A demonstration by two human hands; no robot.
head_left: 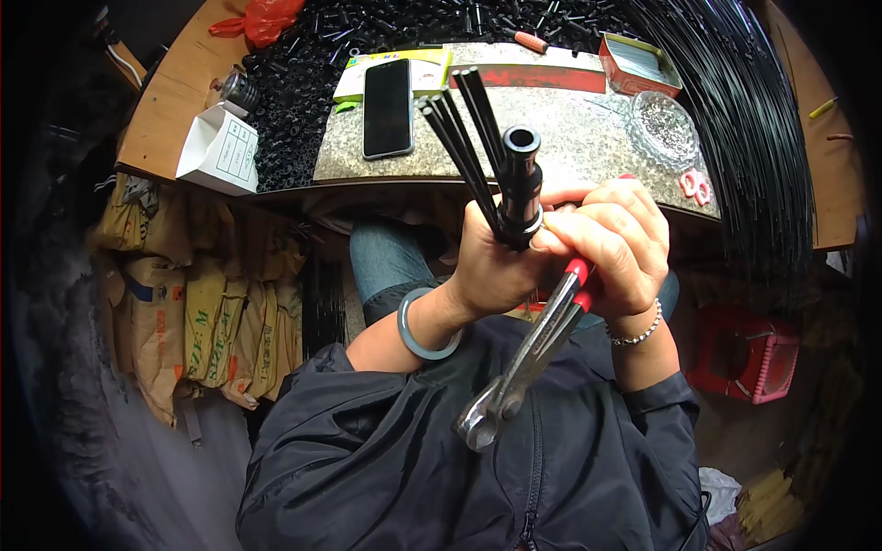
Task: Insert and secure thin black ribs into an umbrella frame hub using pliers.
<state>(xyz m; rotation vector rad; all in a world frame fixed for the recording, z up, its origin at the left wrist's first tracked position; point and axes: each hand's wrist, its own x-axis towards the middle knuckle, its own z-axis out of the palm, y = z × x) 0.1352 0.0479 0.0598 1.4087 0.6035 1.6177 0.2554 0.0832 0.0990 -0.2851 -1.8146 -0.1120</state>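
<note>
In front of my chest, my left hand (487,262) is closed around several thin black rods (459,147) and a stepped black tube (521,184). The rods fan upward to the left of the tube, whose hollow end faces up. My right hand (616,239) is closed too. Its thumb and fingertips press at a pale ring low on the tube. Tucked in that same hand are metal pincers (528,358) with red-coated handles, their rounded jaws hanging down toward my jacket. Most fingers of my left hand are hidden behind the tube and rods.
On the bench, a phone (388,108), a glass ashtray (663,129) and a red-edged box (638,64) lie beyond my hands. Small black parts (294,110) are heaped around. Long black rods (753,119) overhang the right edge. Sacks (202,321) stand at left, a red plastic stool (749,358) at right.
</note>
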